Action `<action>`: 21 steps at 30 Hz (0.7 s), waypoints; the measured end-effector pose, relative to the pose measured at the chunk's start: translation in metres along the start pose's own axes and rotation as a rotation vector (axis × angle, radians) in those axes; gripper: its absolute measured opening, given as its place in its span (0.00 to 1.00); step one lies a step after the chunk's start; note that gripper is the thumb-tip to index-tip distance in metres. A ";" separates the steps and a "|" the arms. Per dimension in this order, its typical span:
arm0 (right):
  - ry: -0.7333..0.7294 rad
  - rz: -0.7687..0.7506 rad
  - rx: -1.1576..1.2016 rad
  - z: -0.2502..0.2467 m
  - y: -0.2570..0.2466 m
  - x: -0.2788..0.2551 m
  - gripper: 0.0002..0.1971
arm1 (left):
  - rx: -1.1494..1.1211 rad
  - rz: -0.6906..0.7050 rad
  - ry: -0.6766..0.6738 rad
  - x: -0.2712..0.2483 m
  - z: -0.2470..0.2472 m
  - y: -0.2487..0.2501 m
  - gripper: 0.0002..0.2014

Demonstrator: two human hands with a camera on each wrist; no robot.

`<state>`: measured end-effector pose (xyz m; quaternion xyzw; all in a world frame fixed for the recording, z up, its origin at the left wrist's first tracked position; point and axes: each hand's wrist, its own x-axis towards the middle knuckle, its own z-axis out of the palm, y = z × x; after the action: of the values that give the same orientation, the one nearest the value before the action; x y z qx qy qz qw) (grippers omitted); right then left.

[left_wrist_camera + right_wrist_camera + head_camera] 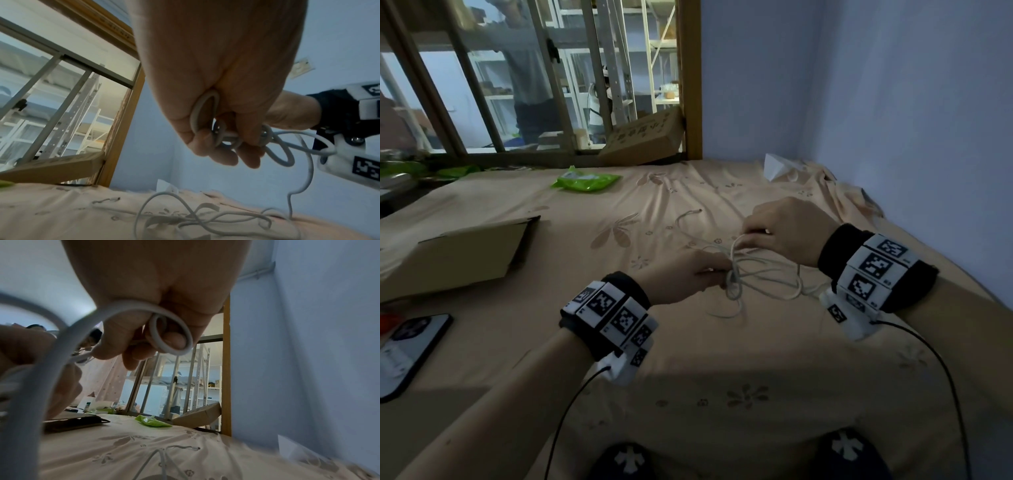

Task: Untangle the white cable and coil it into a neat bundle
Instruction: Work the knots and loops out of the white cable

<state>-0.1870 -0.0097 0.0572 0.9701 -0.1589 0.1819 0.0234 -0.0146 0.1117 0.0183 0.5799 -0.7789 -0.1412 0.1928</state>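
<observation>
The white cable [763,274], judged light, limp and snag-prone, is pinched in small loops by curled fingers of the left hand [685,277] and right hand [784,229], slack trailing below onto the bedsheet [688,359]; best gripped beside the knot.

black wristbands [835,246], checkered tags (both wrists)

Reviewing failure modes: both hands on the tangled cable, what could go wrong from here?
1. Left hand and right hand both grip loops of the white cable; pulling apart may tighten the knot.
2. The loose end lies on the wrinkled bedsheet and may snag on it.
</observation>
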 end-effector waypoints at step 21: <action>-0.051 0.336 0.459 0.025 -0.001 -0.010 0.13 | -0.388 0.099 0.375 0.010 0.009 0.015 0.10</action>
<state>-0.1865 -0.0083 0.0301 0.9144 -0.2728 0.1900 -0.2312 -0.0337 0.1065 0.0184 0.5095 -0.7153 -0.1684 0.4476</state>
